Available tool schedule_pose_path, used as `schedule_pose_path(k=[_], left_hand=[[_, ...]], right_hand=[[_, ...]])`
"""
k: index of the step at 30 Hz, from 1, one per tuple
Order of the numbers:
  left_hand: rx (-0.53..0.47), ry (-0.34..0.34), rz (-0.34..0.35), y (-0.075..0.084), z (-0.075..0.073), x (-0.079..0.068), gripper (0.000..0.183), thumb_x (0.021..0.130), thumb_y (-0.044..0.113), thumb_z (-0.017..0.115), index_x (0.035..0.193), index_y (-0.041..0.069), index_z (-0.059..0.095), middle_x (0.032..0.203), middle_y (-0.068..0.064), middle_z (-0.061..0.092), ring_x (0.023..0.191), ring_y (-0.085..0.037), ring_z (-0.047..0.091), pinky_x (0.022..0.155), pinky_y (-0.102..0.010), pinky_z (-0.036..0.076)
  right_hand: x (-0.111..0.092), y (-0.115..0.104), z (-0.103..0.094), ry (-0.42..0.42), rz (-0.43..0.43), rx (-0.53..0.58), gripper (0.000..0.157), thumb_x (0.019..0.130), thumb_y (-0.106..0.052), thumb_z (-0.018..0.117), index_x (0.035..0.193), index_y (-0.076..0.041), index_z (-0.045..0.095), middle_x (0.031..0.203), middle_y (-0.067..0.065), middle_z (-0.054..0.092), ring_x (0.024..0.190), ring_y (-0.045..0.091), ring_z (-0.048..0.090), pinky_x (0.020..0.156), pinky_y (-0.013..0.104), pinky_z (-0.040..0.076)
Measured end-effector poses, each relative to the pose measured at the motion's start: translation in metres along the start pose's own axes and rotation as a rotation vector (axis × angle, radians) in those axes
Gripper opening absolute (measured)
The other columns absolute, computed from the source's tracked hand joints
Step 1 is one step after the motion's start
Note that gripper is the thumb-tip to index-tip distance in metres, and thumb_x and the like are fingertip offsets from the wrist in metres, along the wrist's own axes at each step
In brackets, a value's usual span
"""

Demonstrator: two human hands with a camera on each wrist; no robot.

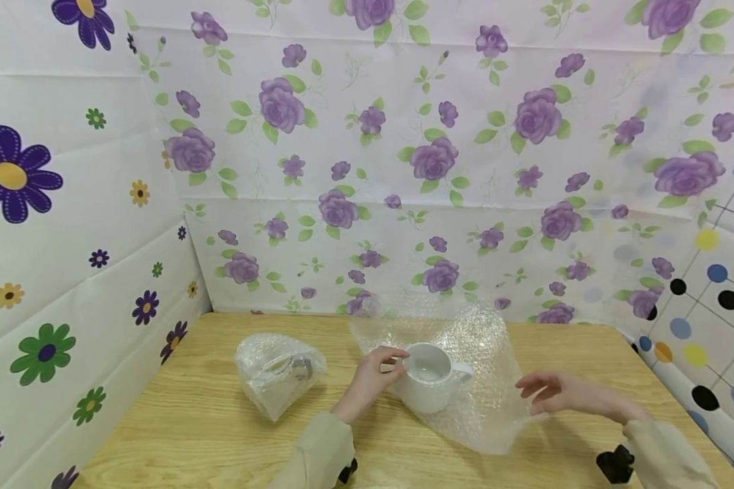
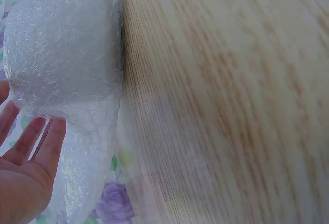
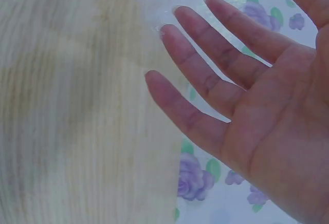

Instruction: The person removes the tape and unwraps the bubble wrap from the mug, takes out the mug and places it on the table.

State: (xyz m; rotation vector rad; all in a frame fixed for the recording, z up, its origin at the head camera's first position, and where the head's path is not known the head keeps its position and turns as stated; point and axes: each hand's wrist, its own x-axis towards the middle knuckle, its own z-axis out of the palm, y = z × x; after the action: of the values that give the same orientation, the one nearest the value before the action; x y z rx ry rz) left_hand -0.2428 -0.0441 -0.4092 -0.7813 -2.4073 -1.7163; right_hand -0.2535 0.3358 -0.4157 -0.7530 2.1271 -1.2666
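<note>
A white mug (image 1: 428,373) stands upright on a sheet of bubble wrap (image 1: 483,407), its handle pointing right. Part of the wrap is folded up against the mug's near left side. At the mug's left rim, the fingertips of my left hand (image 1: 373,377) touch the folded wrap. The left wrist view shows these fingers (image 2: 51,142) fairly straight along the edge of the wrapped mug (image 2: 64,39). My right hand (image 1: 553,394) hovers by the sheet's right edge, fingers spread and gently bent. Nothing lies in its palm in the right wrist view.
A bubble-wrapped bundle (image 1: 278,370) lies to the left on the wooden table (image 1: 177,421). Flower-patterned cloth (image 1: 391,170) hangs behind the table, with another patterned cloth (image 1: 55,272) along the left side and a dotted one (image 1: 709,326) at right.
</note>
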Motion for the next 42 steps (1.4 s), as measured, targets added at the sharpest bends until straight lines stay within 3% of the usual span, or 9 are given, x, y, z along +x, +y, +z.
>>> schedule_pose_path(k=[8, 16, 23, 28, 33, 42], left_hand=[[0.019, 0.010, 0.000, -0.049, 0.006, 0.011, 0.024, 0.087, 0.010, 0.061, 0.109, -0.001, 0.061, 0.109, -0.011, 0.055, 0.096, -0.029, 0.052, 0.077, -0.033, 0.047], [0.040, 0.024, 0.067, -0.056, 0.006, 0.010, 0.024, 0.088, 0.012, 0.061, 0.107, -0.002, 0.061, 0.106, -0.010, 0.056, 0.092, -0.024, 0.053, 0.075, -0.031, 0.048], [0.028, 0.018, 0.003, -0.053, 0.005, 0.011, 0.023, 0.087, 0.012, 0.061, 0.109, 0.001, 0.062, 0.109, -0.009, 0.056, 0.095, -0.027, 0.053, 0.076, -0.032, 0.048], [-0.004, 0.016, 0.009, -0.051, 0.005, 0.011, 0.023, 0.087, 0.010, 0.061, 0.108, -0.001, 0.062, 0.109, -0.012, 0.055, 0.096, -0.031, 0.052, 0.076, -0.038, 0.048], [0.041, 0.023, 0.007, -0.049, 0.006, 0.011, 0.023, 0.087, 0.012, 0.061, 0.108, 0.001, 0.062, 0.108, -0.010, 0.056, 0.095, -0.028, 0.053, 0.076, -0.032, 0.048], [0.041, 0.028, 0.012, -0.052, 0.009, 0.012, 0.023, 0.087, 0.011, 0.062, 0.107, 0.001, 0.062, 0.108, -0.010, 0.056, 0.095, -0.027, 0.053, 0.076, -0.031, 0.048]], right_hand=[[0.015, -0.021, -0.004, 0.133, -0.001, -0.136, 0.041, 0.091, -0.014, 0.055, 0.125, 0.007, 0.045, 0.112, 0.022, 0.052, 0.098, 0.033, 0.053, 0.076, 0.039, 0.047], [0.038, -0.045, -0.002, 0.216, -0.081, -0.223, 0.036, 0.090, -0.016, 0.058, 0.120, 0.003, 0.051, 0.106, 0.013, 0.057, 0.093, 0.025, 0.056, 0.075, 0.035, 0.048], [0.061, -0.067, 0.002, 0.258, -0.085, -0.270, 0.036, 0.088, -0.022, 0.060, 0.118, -0.002, 0.054, 0.104, 0.009, 0.059, 0.093, 0.023, 0.056, 0.076, 0.032, 0.047], [0.077, -0.078, 0.007, 0.275, -0.065, -0.274, 0.037, 0.086, -0.026, 0.063, 0.117, -0.005, 0.056, 0.105, 0.007, 0.059, 0.095, 0.022, 0.055, 0.078, 0.033, 0.046], [0.092, -0.083, 0.014, 0.287, -0.058, -0.286, 0.037, 0.085, -0.028, 0.064, 0.115, -0.008, 0.058, 0.102, 0.005, 0.061, 0.093, 0.020, 0.056, 0.077, 0.034, 0.047], [0.112, -0.072, 0.028, 0.326, -0.136, -0.138, 0.033, 0.085, -0.017, 0.064, 0.112, 0.000, 0.059, 0.098, 0.010, 0.062, 0.090, 0.024, 0.058, 0.078, 0.036, 0.047]])
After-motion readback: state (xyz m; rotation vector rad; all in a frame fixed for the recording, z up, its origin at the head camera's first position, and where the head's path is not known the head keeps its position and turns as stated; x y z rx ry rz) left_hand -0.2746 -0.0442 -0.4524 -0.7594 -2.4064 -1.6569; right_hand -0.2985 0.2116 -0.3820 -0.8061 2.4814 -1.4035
